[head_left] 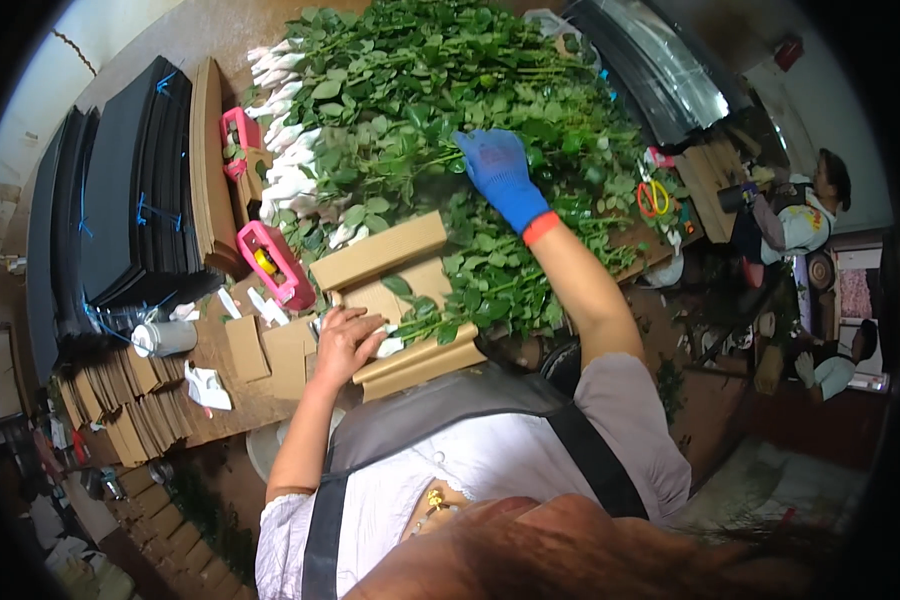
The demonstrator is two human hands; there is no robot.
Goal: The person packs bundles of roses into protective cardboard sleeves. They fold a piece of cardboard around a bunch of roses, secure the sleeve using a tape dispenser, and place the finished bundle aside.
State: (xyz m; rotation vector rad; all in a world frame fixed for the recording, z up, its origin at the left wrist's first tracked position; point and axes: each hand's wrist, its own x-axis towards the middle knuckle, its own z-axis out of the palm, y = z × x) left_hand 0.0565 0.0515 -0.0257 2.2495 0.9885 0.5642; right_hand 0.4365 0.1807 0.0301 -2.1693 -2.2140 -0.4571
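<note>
My left hand (345,341), bare, rests with spread fingers at the left end of a corrugated cardboard wrap (379,259). Its fingertips are beside a white-covered flower head (391,342); leafy stems (427,324) run right from it across the open cardboard. My right hand (495,169), in a blue knit glove with a red cuff, is closed around green rose stems (446,159) over the large pile. That pile of leafy cut stems (427,97) fills the far part of the table, its white-wrapped heads (292,161) towards the left. The gloved fingertips are partly hidden.
Pink tape dispensers (276,266) stand left of the pile, near stacks of black sheets (131,187). A white jar (163,339) and cardboard pieces (281,356) are at left. Scissors with red and yellow handles (652,198) lie right. Two people (795,217) are farther off at right.
</note>
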